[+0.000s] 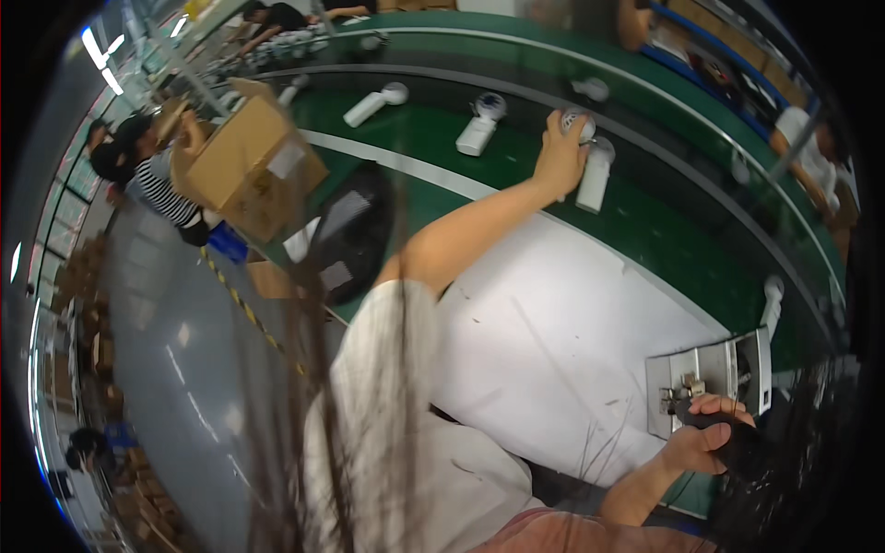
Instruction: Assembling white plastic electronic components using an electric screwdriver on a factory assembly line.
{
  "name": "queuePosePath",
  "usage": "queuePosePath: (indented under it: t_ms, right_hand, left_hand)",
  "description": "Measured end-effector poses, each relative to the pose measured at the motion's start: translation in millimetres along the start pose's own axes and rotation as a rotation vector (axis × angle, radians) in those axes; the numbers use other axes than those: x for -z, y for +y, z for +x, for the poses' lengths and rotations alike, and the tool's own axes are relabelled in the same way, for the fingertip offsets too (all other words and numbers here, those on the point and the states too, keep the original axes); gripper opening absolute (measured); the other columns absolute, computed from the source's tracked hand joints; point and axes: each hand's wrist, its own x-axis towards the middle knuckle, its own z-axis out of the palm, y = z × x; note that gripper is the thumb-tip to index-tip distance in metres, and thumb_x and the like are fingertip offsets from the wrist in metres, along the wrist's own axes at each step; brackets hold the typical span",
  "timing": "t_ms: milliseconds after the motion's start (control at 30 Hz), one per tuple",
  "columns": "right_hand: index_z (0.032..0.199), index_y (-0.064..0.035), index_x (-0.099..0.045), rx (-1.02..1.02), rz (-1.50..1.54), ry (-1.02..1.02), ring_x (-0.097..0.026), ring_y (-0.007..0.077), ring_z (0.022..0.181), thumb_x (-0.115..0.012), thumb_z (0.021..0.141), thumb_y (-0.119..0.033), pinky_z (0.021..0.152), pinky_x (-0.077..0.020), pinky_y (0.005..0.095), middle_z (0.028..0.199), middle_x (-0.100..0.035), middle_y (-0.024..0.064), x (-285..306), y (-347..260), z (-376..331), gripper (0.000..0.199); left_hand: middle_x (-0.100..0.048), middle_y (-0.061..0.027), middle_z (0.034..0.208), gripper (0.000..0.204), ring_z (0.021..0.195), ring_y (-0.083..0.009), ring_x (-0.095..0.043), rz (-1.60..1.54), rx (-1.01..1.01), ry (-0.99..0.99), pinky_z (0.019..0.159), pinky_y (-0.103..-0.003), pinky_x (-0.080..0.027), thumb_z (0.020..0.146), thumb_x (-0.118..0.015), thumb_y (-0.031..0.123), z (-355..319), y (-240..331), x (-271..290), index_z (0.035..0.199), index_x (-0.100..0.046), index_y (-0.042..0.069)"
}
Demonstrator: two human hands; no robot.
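Observation:
My left hand [560,157] reaches far forward over the green conveyor belt. Its fingers are closed round the round grilled head of a white handheld fan [578,125]. Touching or just beside it lies another white handheld fan [595,181], its handle toward me. At the lower right my right hand [701,444] wraps round a black grip-shaped tool [735,449]; its far end is lost in the dark rim. Directly beyond that hand stands a metal fixture [714,369] with small clamp-like parts.
A white sheet [544,341] covers the bench before me. More white fans [476,135] lie along the belt [682,221]. To the left are a black bag-like item [355,230] and a cardboard box [249,166], near a person in stripes [166,175]. Hair strands blur part of the view.

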Motion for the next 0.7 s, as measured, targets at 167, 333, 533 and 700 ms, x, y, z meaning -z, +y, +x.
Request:
queuePosePath:
  t_ms: [167,333,533,700]
  right_hand:
    - [0.105,-0.0013,-0.039,-0.159,0.396,-0.188,-0.044,0.0167,0.047,-0.058,0.089,-0.059,0.042,-0.0421,0.0271,0.066,-0.046,0.0107,19.8,22.4,-4.2,0.063]
    - [0.112,-0.0027,-0.040,-0.307,0.572,-0.171,-0.047,0.0186,0.049,-0.058,0.089,-0.058,0.043,-0.0450,0.0290,0.069,-0.048,0.0117,30.6,38.6,-19.4,0.062]
    - [0.114,-0.0029,-0.041,-0.216,0.564,-0.178,-0.051,0.0201,0.054,-0.060,0.088,-0.058,0.047,-0.0488,0.0324,0.074,-0.049,0.0133,37.5,47.5,-14.8,0.064]
    - [0.132,-0.0027,-0.036,-0.110,0.650,-0.128,-0.054,0.0238,0.057,-0.065,0.087,-0.053,0.051,-0.0509,0.0368,0.083,-0.053,0.0149,45.3,33.2,-10.3,0.073]
  left_hand:
    - [-0.046,-0.0164,0.138,0.033,0.111,-0.0390,-0.046,0.811,-0.023,0.050,0.091,-0.046,-0.038,0.085,-0.061,0.025,22.0,-71.2,-11.7,0.118,-0.066,0.025]
    - [-0.043,-0.0224,0.132,0.086,0.119,-0.0370,-0.043,0.675,-0.019,-0.240,0.091,-0.048,-0.047,0.068,-0.078,0.053,-0.7,6.5,-77.8,0.130,-0.048,0.000]
    - [-0.058,-0.0215,0.112,0.052,0.094,-0.0317,-0.066,0.423,0.477,-0.202,0.074,-0.038,-0.057,0.084,-0.063,0.007,20.5,-34.1,-68.3,0.129,-0.038,-0.005]
    - [-0.059,-0.0085,0.108,0.050,0.087,-0.0180,-0.062,-1.091,0.875,-0.551,0.070,-0.037,-0.058,0.093,-0.065,0.024,-54.7,101.3,-35.9,0.130,-0.036,0.007]
